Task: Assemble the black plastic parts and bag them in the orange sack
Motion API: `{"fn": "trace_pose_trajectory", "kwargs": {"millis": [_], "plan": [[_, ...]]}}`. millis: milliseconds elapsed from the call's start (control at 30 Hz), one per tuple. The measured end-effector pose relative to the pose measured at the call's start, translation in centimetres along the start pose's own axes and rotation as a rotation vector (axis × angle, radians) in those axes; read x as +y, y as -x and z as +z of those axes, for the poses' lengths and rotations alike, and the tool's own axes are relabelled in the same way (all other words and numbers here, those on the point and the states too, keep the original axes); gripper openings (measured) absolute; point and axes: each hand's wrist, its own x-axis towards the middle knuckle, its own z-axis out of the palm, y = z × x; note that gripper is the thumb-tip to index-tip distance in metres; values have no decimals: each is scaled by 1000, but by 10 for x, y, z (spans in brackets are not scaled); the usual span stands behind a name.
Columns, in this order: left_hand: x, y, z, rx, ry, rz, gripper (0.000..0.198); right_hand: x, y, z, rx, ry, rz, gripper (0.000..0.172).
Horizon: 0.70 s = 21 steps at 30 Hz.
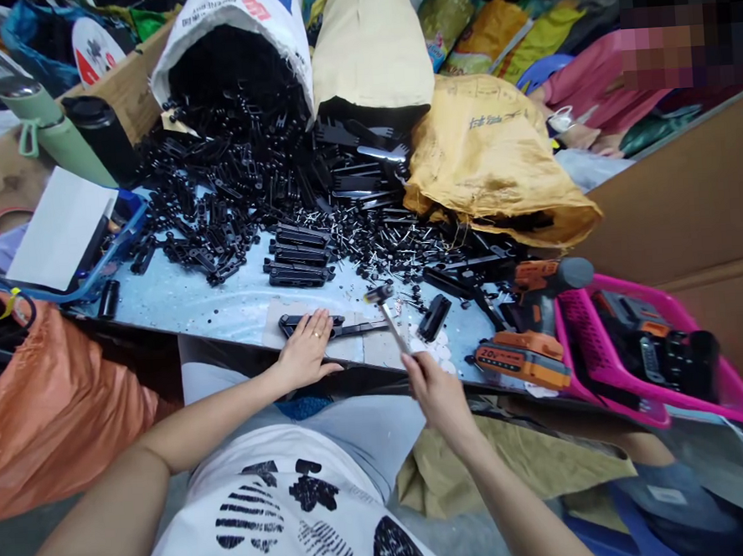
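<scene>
My left hand (306,349) lies flat, fingers spread, pressing down a long black plastic part (340,325) near the table's front edge. My right hand (434,390) is closed round the handle of a small hammer (386,311), whose head is raised just above the right end of that part. A short black piece (434,317) lies to the right of the hammer. A neat stack of black parts (299,254) sits behind my left hand.
A big heap of black plastic parts (239,169) spills from white, beige and yellow sacks (496,153) at the back. An orange cordless drill (529,335) lies right, beside a pink basket (653,353). Green bottle (54,130) and blue tray (67,238) at left. Another person sits far right.
</scene>
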Motion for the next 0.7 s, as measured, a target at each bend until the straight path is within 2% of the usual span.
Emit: {"fn": "trace_pose_trajectory", "kwargs": {"millis": [100,167,233,267,300,367,433,500,567,700], "plan": [[-13,5,-3,87,-2,120,59,44,-28,-11,177,164,106,47],[-27,7,-7,177,-32,237,41,75,-46,-15,173,275,189,49],[-42,8,-12,264,-68,330,34,94,-61,-12,212,389,228,49],[-50,8,-15,305,-82,348,33,96,-66,-8,270,428,199,49],[-56,8,-18,344,-93,336,33,92,-69,-3,337,436,122,49],[-64,12,-26,406,-104,211,29,67,-74,11,419,354,-163,48],[-63,22,-31,402,-110,0,28,31,-77,26,381,220,-472,43],[-52,34,-32,312,-101,-200,38,-3,-80,37,335,140,-660,38],[-34,45,-29,186,-57,-339,46,-23,-83,43,345,102,-687,35],[-1,47,-18,-2,42,-552,50,-29,-88,44,431,-17,-501,35]]}}
